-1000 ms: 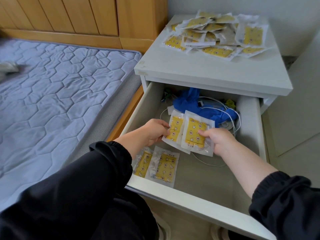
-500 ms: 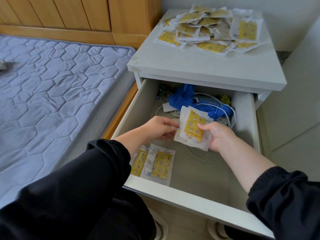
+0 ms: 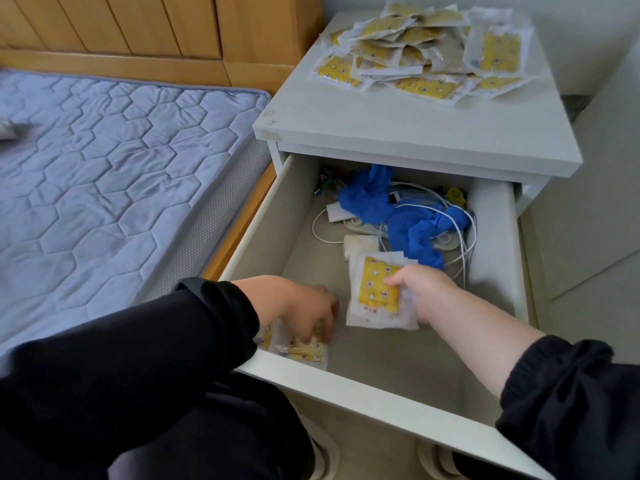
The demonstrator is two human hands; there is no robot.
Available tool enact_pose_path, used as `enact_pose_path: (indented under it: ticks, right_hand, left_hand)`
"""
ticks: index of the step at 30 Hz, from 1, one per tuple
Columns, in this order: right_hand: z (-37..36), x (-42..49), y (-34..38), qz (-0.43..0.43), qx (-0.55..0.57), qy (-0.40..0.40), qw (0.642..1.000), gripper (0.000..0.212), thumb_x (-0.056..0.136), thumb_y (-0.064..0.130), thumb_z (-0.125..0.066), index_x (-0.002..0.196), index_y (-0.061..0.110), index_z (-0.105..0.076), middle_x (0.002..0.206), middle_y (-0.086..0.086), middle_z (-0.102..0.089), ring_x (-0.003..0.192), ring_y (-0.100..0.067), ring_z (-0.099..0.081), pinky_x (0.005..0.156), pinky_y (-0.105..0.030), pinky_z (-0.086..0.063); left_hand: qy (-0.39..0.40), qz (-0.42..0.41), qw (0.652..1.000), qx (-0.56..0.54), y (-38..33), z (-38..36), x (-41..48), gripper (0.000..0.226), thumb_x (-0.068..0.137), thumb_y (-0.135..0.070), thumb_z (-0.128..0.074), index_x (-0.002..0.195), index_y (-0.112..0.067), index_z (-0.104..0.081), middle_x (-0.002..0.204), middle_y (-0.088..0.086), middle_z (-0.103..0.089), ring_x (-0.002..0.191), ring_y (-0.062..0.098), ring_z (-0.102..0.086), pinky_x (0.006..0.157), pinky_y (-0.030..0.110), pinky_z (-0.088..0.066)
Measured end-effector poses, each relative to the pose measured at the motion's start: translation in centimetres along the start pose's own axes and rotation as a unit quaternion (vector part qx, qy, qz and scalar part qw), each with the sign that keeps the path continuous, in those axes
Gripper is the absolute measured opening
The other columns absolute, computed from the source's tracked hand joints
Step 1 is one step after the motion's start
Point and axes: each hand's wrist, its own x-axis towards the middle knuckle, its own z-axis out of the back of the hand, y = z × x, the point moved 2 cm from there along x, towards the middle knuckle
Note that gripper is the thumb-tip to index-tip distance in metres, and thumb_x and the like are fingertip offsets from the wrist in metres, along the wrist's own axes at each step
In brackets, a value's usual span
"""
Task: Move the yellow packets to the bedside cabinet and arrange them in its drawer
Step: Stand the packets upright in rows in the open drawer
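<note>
- While the drawer (image 3: 493, 244) of the bedside cabinet (image 3: 415, 133) stands pulled out, the right hand (image 3: 427, 294) grips a small stack of yellow packets (image 3: 374, 296) above the drawer's middle, thumb on top and fingers curled beneath.
- The left hand (image 3: 301, 304) reaches down onto the laid packets (image 3: 306, 348) in the front-left corner. Its fingertips touch them, but blur hides whether they pinch or only press.
- A loose pile of packets (image 3: 422, 53) lies at the back of the cabinet top.
- Blue gloves (image 3: 412, 233) and white cables (image 3: 462, 247) crowd the drawer's back.

Yellow plastic packets: loose heap (image 3: 420, 53) on white bedside cabinet (image 3: 398, 133), upper right; small stack (image 3: 375, 292) tilted in open drawer (image 3: 363, 386), centre; flat packets (image 3: 304, 348), lower left.
</note>
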Motion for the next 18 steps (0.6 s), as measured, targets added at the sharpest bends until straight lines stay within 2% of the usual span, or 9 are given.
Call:
enact_pose_path:
  ticks: [1,3,6,9,11,15,18]
  right_hand:
    - [-0.3,-0.2,-0.5,-0.005,-0.036,-0.01,0.999,0.057,0.057,0.003,-0.079,0.11,0.008,-0.058,0.098,-0.013,-0.07,0.088,-0.036,-0.068,0.082,-0.057,-0.052]
    - [-1.3,-1.9,-1.2,-0.006,-0.088,-0.038,0.995,0.045,0.067,0.004,-0.078,0.105,0.008,-0.055,0.098,-0.012,-0.066,0.09,-0.035,-0.066,0.083,-0.048,-0.053]
    - [-2.2,-3.0,-2.9,-0.004,-0.105,-0.037,0.994,0.034,0.079,0.002,-0.072,0.106,0.007,-0.054,0.095,-0.013,-0.064,0.09,-0.032,-0.065,0.072,-0.041,-0.052]
    - [-2.8,-2.3,-4.3,0.016,-0.133,-0.046,0.99,0.034,0.081,0.004,-0.071,0.112,0.001,-0.058,0.104,-0.016,-0.067,0.094,-0.032,-0.066,0.08,-0.041,-0.055]
    - [-3.1,-1.9,-4.8,0.023,-0.157,-0.052,0.986,0.031,0.082,0.01,-0.071,0.11,0.002,-0.059,0.104,-0.015,-0.067,0.093,-0.03,-0.067,0.084,-0.041,-0.055]
    - [-3.6,-1.2,-5.5,0.03,-0.2,-0.038,0.979,0.034,0.079,0.021,-0.076,0.107,0.007,-0.062,0.103,-0.012,-0.069,0.093,-0.028,-0.067,0.086,-0.042,-0.055]
    - [-3.8,-0.9,-6.3,0.022,-0.22,-0.017,0.975,0.037,0.073,0.019,-0.081,0.104,0.007,-0.064,0.104,-0.012,-0.069,0.092,-0.028,-0.068,0.084,-0.043,-0.056]
  left_hand:
    - [0.003,0.003,1.0,-0.004,0.4,-0.1,-0.4,0.039,0.084,-0.01,-0.063,0.12,-0.022,-0.067,0.137,0.004,-0.04,0.125,0.023,-0.035,0.102,0.027,-0.032]
    - [0.0,0.013,1.0,-0.025,1.2,-0.1,-1.0,0.036,0.083,-0.006,-0.062,0.115,-0.02,-0.07,0.135,0.002,-0.041,0.124,0.022,-0.038,0.1,0.027,-0.034]
    - [-0.02,0.026,0.999,-0.036,2.0,-0.1,-1.4,0.043,0.081,-0.01,-0.07,0.122,-0.021,-0.061,0.129,0.0,-0.045,0.12,0.021,-0.04,0.095,0.027,-0.036]
    - [-0.035,0.033,0.999,0.016,2.1,-0.4,-0.9,0.058,0.074,-0.019,-0.08,0.126,-0.021,-0.053,0.124,-0.002,-0.049,0.114,0.018,-0.041,0.089,0.028,-0.037]
    - [-0.042,0.021,0.996,0.08,2.0,-0.6,-0.5,0.053,0.073,-0.02,-0.08,0.12,-0.018,-0.056,0.122,0.0,-0.05,0.113,0.02,-0.041,0.087,0.029,-0.038]
    - [-0.081,-0.029,0.985,0.153,1.6,-0.1,-0.6,0.039,0.083,-0.012,-0.068,0.12,-0.014,-0.056,0.121,0.003,-0.049,0.112,0.02,-0.04,0.079,0.023,-0.03]
    - [-0.128,-0.035,0.979,0.154,2.4,0.0,-1.2,0.041,0.085,-0.005,-0.06,0.123,-0.016,-0.051,0.126,0.004,-0.046,0.11,0.019,-0.041,0.081,0.025,-0.036]
